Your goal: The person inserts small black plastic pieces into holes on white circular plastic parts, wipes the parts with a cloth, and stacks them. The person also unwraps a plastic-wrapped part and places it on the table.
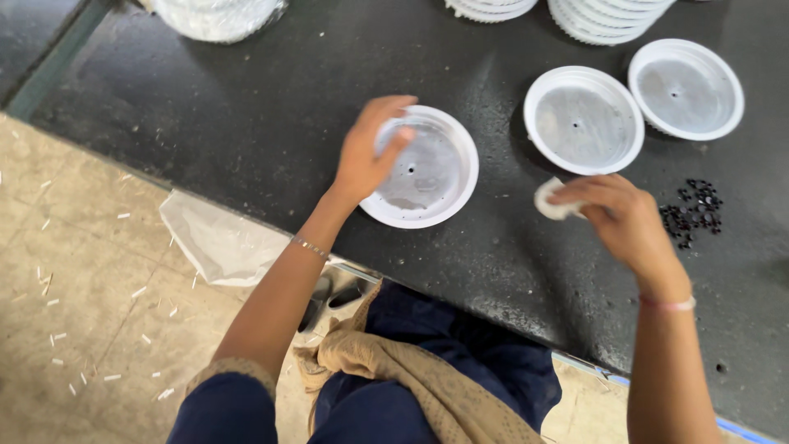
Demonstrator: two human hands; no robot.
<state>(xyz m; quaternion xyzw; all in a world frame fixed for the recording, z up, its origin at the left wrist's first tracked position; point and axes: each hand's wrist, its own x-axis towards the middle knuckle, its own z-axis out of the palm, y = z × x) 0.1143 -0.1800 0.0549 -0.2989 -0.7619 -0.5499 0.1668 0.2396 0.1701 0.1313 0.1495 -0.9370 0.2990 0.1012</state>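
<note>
White round lid, lying near the front edge of the dark desk: my left hand rests on its left rim, fingers curled over the edge. My right hand, to the right of that lid, pinches a small white ring-shaped piece between closed fingertips. Further right of the lid lie two more white lids (both face up) and a scatter of small black parts. Behind it, stacks of lids.

left hand reaching forward, fingers curled, right hand pinching, both forearms bare
</note>
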